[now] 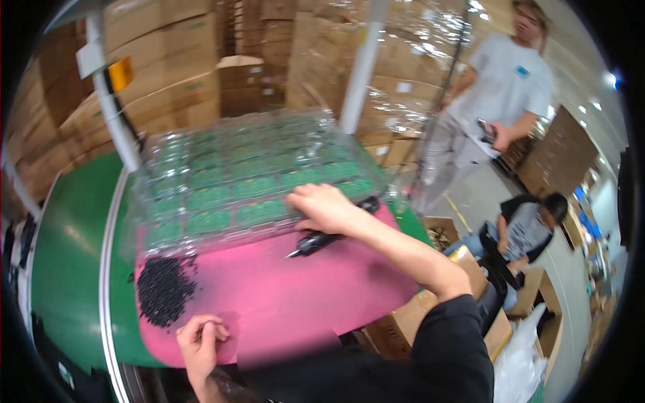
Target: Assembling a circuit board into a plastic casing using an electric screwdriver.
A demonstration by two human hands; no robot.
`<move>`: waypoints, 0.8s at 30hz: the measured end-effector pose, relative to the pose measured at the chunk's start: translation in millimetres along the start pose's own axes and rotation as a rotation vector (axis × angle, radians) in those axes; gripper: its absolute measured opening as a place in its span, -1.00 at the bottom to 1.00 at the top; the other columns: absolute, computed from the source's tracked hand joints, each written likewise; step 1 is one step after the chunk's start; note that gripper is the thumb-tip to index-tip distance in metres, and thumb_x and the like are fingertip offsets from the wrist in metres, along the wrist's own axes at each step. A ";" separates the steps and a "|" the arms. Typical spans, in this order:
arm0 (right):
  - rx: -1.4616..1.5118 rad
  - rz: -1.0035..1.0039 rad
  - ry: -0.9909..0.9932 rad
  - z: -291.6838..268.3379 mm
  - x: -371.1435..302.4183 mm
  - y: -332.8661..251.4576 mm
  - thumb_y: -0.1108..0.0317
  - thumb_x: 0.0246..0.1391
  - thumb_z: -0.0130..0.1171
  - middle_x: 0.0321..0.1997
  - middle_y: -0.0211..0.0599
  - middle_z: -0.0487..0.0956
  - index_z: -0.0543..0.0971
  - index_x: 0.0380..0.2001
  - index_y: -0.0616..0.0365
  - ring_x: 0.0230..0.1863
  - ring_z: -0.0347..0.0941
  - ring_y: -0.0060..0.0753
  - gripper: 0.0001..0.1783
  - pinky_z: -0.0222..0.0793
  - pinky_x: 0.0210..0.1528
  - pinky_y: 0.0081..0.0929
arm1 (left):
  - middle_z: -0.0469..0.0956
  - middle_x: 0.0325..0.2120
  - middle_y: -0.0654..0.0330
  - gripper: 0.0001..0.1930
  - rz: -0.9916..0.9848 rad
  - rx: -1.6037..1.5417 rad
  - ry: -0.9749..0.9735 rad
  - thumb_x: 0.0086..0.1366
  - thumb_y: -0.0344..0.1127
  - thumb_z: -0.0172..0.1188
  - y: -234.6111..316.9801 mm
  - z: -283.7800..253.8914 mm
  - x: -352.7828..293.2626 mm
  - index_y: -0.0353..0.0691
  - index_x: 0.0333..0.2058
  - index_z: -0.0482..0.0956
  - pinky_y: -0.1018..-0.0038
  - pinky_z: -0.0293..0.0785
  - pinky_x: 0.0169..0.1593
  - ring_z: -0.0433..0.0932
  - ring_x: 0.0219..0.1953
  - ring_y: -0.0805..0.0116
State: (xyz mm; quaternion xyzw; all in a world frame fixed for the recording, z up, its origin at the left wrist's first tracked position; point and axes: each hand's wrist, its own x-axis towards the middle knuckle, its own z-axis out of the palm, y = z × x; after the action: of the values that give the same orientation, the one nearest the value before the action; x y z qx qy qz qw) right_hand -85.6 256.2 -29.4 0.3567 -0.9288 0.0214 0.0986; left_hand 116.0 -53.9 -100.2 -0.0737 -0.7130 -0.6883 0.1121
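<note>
My right hand (327, 209) reaches over the front edge of a clear plastic tray (232, 235), fingers bent and thumb apart, with nothing visible in it. The tray holds rows of green circuit boards (262, 210). A black pen-shaped electric screwdriver (312, 243) lies on the pink mat (289, 295), its bit toward the lower left, partly hidden beneath my right hand and wrist. Near the mat's front edge my left hand (200, 336) is closed, thumb against curled fingers; whatever it may hold is hidden. A pile of small black parts (163, 290) sits just beyond it on the mat.
A green bench surface (74, 242) with a metal rail extends at left. Stacked cardboard boxes (168, 60) and a white post (363, 67) stand behind. One person (504, 80) stands at right; another (524, 228) sits among open boxes. A carton (403, 322) is beside my right arm.
</note>
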 end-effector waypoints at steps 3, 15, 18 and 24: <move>-0.060 -0.002 0.014 -4.6 5.4 -1.2 0.21 -0.27 0.44 -0.19 -0.28 0.53 0.51 -0.23 0.10 -0.04 0.49 -0.15 -0.51 0.43 -0.08 -0.15 | 0.55 -0.62 0.14 -0.86 0.004 0.012 -0.013 0.33 -0.57 -0.03 -4.0 -2.6 -1.5 -0.47 -0.34 0.52 0.62 0.44 -0.43 0.52 -0.56 0.49; -0.157 0.022 0.127 -10.2 -1.3 -0.6 0.20 -0.25 0.41 -0.24 -0.32 0.50 0.52 -0.28 0.12 -0.07 0.48 -0.22 -0.56 0.40 -0.11 -0.20 | 0.53 -0.61 0.15 -0.86 0.063 0.097 -0.038 0.34 -0.55 -0.04 -6.1 3.5 1.6 -0.46 -0.35 0.50 0.63 0.41 -0.45 0.48 -0.58 0.52; -0.184 0.008 0.167 -15.1 -1.0 -1.0 0.25 -0.20 0.34 -0.25 -0.31 0.49 0.51 -0.29 0.13 -0.09 0.46 -0.21 -0.63 0.38 -0.14 -0.22 | 0.53 -0.61 0.15 -0.86 0.055 0.094 -0.036 0.34 -0.56 -0.04 -6.6 4.7 0.8 -0.45 -0.35 0.50 0.63 0.41 -0.45 0.48 -0.57 0.53; -0.201 0.003 0.434 -33.7 13.3 0.7 0.31 -0.14 0.19 -0.33 -0.22 0.46 0.44 -0.37 0.19 -0.18 0.42 -0.19 -0.74 0.29 -0.18 -0.27 | 0.53 -0.61 0.15 -0.86 0.045 0.125 -0.045 0.33 -0.56 -0.04 -5.9 4.8 0.9 -0.45 -0.35 0.50 0.63 0.40 -0.46 0.48 -0.57 0.53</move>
State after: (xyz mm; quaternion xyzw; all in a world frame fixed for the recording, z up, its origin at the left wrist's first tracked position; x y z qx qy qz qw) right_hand -90.1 251.7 6.3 0.3307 -0.8838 0.0052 0.3308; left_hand 113.2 -49.4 -105.8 -0.0979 -0.7551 -0.6378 0.1157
